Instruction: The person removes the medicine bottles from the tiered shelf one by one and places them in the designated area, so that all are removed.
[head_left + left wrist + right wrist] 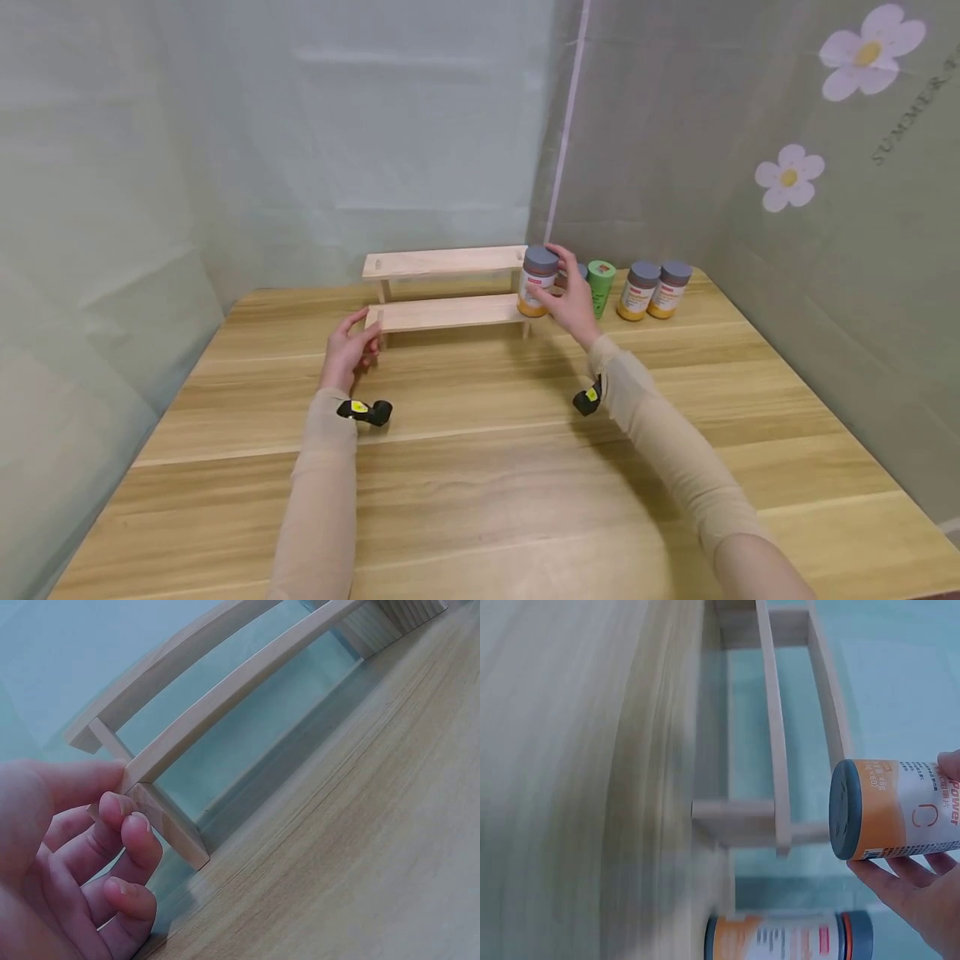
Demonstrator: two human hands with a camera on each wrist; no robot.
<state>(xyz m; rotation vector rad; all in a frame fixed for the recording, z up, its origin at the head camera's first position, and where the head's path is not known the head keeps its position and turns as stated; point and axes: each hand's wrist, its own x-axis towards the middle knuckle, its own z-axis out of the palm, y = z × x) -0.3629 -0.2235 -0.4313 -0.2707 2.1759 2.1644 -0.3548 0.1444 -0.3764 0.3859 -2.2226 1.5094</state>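
A two-tier wooden shelf [450,313] stands at the back of the table. At its left end my left hand [347,354] pinches the lower board; the left wrist view shows the thumb against the board's end [139,769] and curled fingers beside the support. My right hand [574,307] grips a supplement bottle [536,287] with a grey lid, white label and orange lower band. The bottle is upright near the shelf's right end. In the right wrist view its grey base [845,810] is raised above the lower board, and part of the hand is cut off.
Behind my right hand, another grey-lidded bottle [780,937] stands on the table, mostly hidden in the head view. Right of it are a green canister [602,287] and two similar bottles, one nearer [637,292] and one farther right [670,292]. A curtain [420,125] hangs behind.
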